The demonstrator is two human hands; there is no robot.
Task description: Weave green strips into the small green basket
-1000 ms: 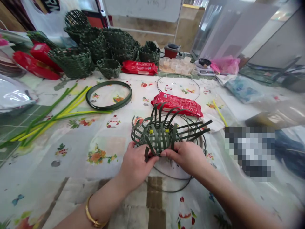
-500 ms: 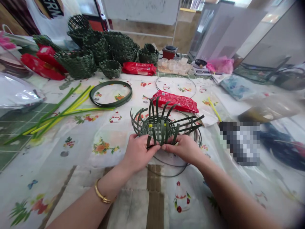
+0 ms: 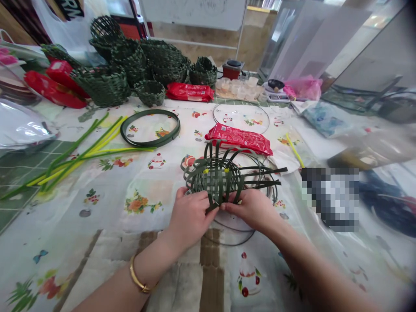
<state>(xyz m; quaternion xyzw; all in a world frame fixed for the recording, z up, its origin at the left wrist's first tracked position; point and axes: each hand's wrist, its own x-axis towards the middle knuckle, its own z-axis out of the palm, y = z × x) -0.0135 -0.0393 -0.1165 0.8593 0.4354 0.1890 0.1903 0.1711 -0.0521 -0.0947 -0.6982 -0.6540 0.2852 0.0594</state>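
Note:
A half-woven basket (image 3: 221,177) of dark green strips stands on the flowered tablecloth (image 3: 97,225), its loose strip ends sticking up and out to the right. My left hand (image 3: 190,216) is closed, pinching the strips at its near left edge. Fingertip to fingertip with it, my right hand (image 3: 251,208) pinches the same near edge from the right. Thin wire rings (image 3: 234,234) lie under the basket and my hands.
Finished green baskets (image 3: 130,69) crowd the back left among red packets (image 3: 190,92). A red packet (image 3: 238,138) lies just behind the work. A green strip coil (image 3: 150,128), green and yellow strips (image 3: 74,158), a wire ring (image 3: 240,117) and plastic bags (image 3: 325,119) surround it.
Both hands keep their pinch on the basket's near edge. The basket has turned a little and the strip ends on the right now lie flatter. The view has shifted slightly.

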